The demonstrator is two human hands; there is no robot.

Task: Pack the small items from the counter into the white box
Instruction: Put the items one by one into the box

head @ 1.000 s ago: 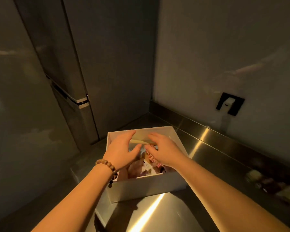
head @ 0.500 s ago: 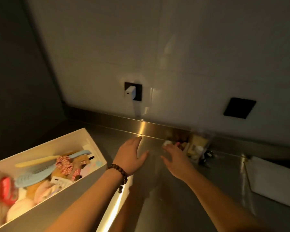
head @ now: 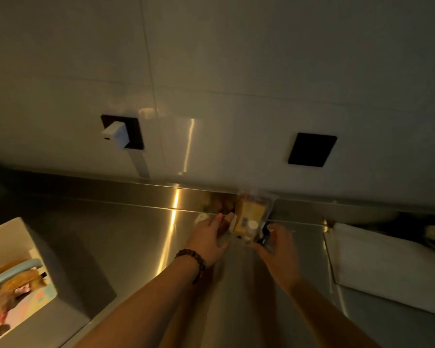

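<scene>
A small heap of items lies on the steel counter against the back ledge: a clear pouch with yellow contents [head: 252,214], a little white-capped bottle [head: 251,228] and some dark pieces. My left hand [head: 210,238], with a bead bracelet on its wrist, reaches the heap's left side, fingers spread over a small brown item. My right hand [head: 276,247] hovers at the heap's right side, fingers apart, next to a dark object. Neither hand visibly holds anything. The white box [head: 10,234] stands at the far left edge, holding a blue comb, hair ties and other small things.
A white folded cloth or tray [head: 387,267] lies on the counter at the right. On the wall are a black socket with a white charger [head: 116,134] and a plain black plate [head: 312,149]. Bare steel counter [head: 126,234] stretches between box and heap.
Both hands left the white box and moved right across the counter to the heap by the back ledge. My view swung right, so the box now sits at the left edge.
</scene>
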